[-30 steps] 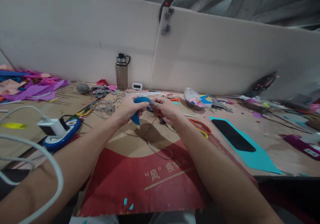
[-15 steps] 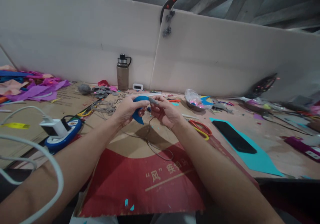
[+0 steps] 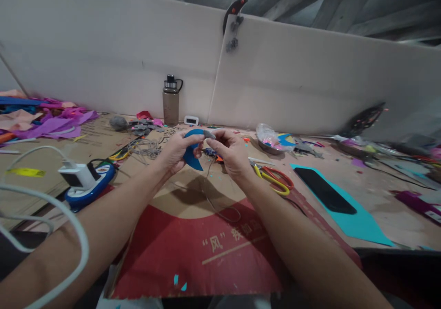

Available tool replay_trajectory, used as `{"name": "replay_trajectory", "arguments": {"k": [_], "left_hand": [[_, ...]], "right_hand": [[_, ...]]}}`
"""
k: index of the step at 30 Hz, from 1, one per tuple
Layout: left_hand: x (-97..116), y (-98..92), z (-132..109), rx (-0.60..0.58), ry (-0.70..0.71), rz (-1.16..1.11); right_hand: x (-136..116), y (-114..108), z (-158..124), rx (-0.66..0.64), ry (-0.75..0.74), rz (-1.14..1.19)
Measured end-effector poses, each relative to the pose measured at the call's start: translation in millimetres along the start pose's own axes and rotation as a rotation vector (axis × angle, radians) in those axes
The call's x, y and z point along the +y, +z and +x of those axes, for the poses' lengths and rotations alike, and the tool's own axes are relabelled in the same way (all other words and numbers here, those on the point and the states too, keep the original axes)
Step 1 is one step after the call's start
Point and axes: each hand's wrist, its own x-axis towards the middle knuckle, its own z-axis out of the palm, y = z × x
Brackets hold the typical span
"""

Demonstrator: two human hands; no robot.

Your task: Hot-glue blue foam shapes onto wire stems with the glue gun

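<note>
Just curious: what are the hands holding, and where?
Left hand grips a blue curved cut-out near its top; right hand pinches a small grey piece there.

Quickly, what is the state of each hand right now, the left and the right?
Left hand: closed, holding a blue curved felt-like piece.
Right hand: closed, pinching a small grey piece at the blue piece's top edge.

A craft workshop: paper scraps (image 3: 51, 124), scissors (image 3: 272, 178) and wire (image 3: 146, 147) litter a cardboard-covered worktop (image 3: 193, 249) under bare rafters (image 3: 310, 1).
</note>
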Motion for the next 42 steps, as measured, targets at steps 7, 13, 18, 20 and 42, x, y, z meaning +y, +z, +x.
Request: {"name": "replay_trajectory", "arguments": {"k": [7, 13, 18, 20, 42], "left_hand": [[-2, -2.4, 1, 0.019, 0.033, 0.079], [3, 2.1, -2, 0.004, 0.068, 0.069], [-3, -12.6, 9, 0.450, 0.068, 0.280], [-4, -17.0, 11, 0.397, -0.133, 0.249], [-5, -11.6, 5, 0.210, 0.076, 0.398]], "right_hand": [[-9, 1, -3, 0.040, -0.072, -0.236], [-12, -5, -1, 0.123, -0.112, -0.333], [-4, -17, 4, 0.236, -0.391, -0.596], [-1, -21, 4, 0.215, -0.549, -0.694], [14, -28, 6, -0.124, -0.733, -0.874]]}}
